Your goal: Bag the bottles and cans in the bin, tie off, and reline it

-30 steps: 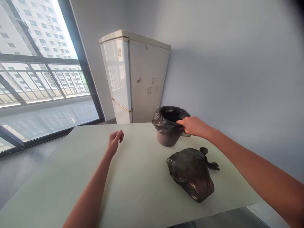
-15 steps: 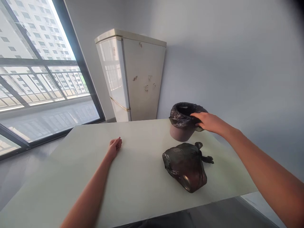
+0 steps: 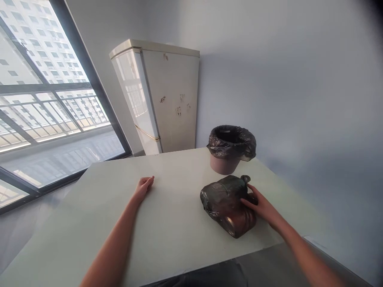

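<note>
A filled, tied black plastic bag (image 3: 223,201) lies on the pale table (image 3: 173,223), with something reddish-brown showing through the thin film. My right hand (image 3: 261,205) is at its knotted end, thumb and fingers spread around the tied tail and touching the bag. Some of those fingertips are hidden behind the plastic. Farther back stands a brownish-pink bin (image 3: 224,164), upright, a black bin liner (image 3: 220,149) folded over its rim. My left hand (image 3: 144,187) rests on the tabletop to the left, fingers curled closed with nothing visible in them.
A white fridge (image 3: 176,79) with peeling marks stands beyond the table's far edge. Large dark-framed windows (image 3: 98,79) are on the left, and a grey wall (image 3: 284,79) runs behind the bin. The table's front edge lies close to my body.
My right hand has left the liner at the bin's rim and come down and nearer, to the bag's knotted end. My left hand stays put. The view has turned slightly.
</note>
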`<state>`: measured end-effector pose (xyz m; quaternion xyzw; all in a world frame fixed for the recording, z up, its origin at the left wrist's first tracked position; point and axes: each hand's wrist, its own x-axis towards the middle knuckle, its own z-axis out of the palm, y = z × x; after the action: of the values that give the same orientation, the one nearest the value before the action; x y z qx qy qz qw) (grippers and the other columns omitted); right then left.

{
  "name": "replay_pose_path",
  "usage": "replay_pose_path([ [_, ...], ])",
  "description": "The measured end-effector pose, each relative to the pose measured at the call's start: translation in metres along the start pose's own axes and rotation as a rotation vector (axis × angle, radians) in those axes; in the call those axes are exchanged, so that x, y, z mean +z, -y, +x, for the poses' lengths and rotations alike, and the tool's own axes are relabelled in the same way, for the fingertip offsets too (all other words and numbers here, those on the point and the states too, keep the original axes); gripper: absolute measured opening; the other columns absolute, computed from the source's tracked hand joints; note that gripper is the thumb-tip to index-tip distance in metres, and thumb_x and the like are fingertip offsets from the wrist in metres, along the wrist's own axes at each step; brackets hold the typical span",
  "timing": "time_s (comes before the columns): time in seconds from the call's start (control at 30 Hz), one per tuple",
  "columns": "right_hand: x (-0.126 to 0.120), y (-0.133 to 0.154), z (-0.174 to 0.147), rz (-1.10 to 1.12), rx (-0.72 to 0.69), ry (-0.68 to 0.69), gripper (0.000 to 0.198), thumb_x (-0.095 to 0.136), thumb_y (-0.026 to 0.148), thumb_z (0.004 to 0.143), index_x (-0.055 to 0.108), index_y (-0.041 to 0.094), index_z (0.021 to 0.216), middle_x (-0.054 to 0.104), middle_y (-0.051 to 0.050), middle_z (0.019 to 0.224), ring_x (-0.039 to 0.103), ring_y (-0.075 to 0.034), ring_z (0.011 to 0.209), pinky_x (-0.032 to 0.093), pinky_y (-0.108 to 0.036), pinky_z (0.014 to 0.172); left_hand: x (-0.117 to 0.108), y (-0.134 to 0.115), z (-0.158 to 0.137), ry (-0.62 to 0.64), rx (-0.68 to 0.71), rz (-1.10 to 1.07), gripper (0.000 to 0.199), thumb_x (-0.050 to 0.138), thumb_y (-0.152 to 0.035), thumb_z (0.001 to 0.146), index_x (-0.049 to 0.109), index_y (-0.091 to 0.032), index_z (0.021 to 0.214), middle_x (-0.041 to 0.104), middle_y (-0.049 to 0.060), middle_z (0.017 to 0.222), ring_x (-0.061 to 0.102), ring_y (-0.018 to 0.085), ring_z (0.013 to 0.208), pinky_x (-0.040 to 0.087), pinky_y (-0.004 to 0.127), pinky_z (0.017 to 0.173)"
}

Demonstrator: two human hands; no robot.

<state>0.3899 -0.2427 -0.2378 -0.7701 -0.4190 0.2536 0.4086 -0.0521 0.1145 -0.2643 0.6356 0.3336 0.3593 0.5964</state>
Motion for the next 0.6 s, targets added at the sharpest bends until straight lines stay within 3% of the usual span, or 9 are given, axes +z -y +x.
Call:
replay_pose_path([
  [0.07,0.031,0.011,0.004,-0.005,-0.062,-0.081,0.074,0.075,0.057,0.074,0.061,0.02,0.136,0.075,-0.015,0.121,0.071,-0.037,0.112,0.055,-0.048,0.098,0.002,-0.002,-0.003,0.035,-0.005,-0.027,0.069,0.07,-0.064,0.089,0.028,-0.021,0.056,0.022,-0.005,0.057,0.017,0.008,0.053,0.012,0.027,0.051],
  [0.17,0.085,0.039,0.02,0.083,-0.124,-0.209,0.049,0.072,0.047,0.069,0.069,0.021,0.11,0.078,-0.011,0.108,0.071,-0.034,0.1,0.054,-0.043,0.088,0.008,-0.007,-0.009,0.082,-0.01,-0.096,0.067,0.066,-0.064,0.092,0.028,-0.022,0.057,0.021,-0.006,0.056,0.019,0.009,0.051,0.016,0.026,0.048],
  [0.27,0.139,0.069,0.048,0.162,-0.112,-0.268,0.029,0.067,0.05,0.072,0.061,0.022,0.08,0.071,-0.006,0.079,0.064,-0.027,0.075,0.048,-0.036,0.071,0.016,-0.013,-0.012,0.098,0.006,-0.154,0.063,0.067,-0.065,0.09,0.035,-0.021,0.058,0.023,-0.006,0.054,0.022,0.01,0.051,0.02,0.025,0.047],
  [0.37,0.188,0.096,0.083,0.221,-0.113,-0.304,0.03,0.061,0.053,0.077,0.054,0.023,0.075,0.067,-0.004,0.073,0.059,-0.024,0.07,0.043,-0.033,0.066,0.018,-0.017,-0.01,0.039,0.045,-0.195,0.059,0.069,-0.063,0.089,0.039,-0.021,0.061,0.024,-0.006,0.054,0.023,0.01,0.05,0.021,0.025,0.047],
  [0.5,0.238,0.122,0.119,0.329,-0.127,-0.329,0.026,0.056,0.048,0.081,0.056,0.022,0.081,0.068,-0.005,0.079,0.06,-0.024,0.076,0.045,-0.033,0.07,0.01,-0.018,-0.004,-0.185,0.144,-0.236,0.052,0.061,-0.055,0.097,0.038,-0.021,0.066,0.023,-0.006,0.059,0.023,0.01,0.052,0.022,0.025,0.049],
  [0.6,0.256,0.133,0.127,0.412,-0.188,-0.265,0.027,0.061,0.046,0.082,0.063,0.02,0.089,0.072,-0.007,0.089,0.063,-0.026,0.085,0.048,-0.035,0.079,0.005,-0.016,-0.005,-0.553,0.299,-0.101,0.043,0.056,-0.048,0.102,0.041,-0.021,0.073,0.032,-0.004,0.064,0.029,0.011,0.056,0.024,0.025,0.051],
])
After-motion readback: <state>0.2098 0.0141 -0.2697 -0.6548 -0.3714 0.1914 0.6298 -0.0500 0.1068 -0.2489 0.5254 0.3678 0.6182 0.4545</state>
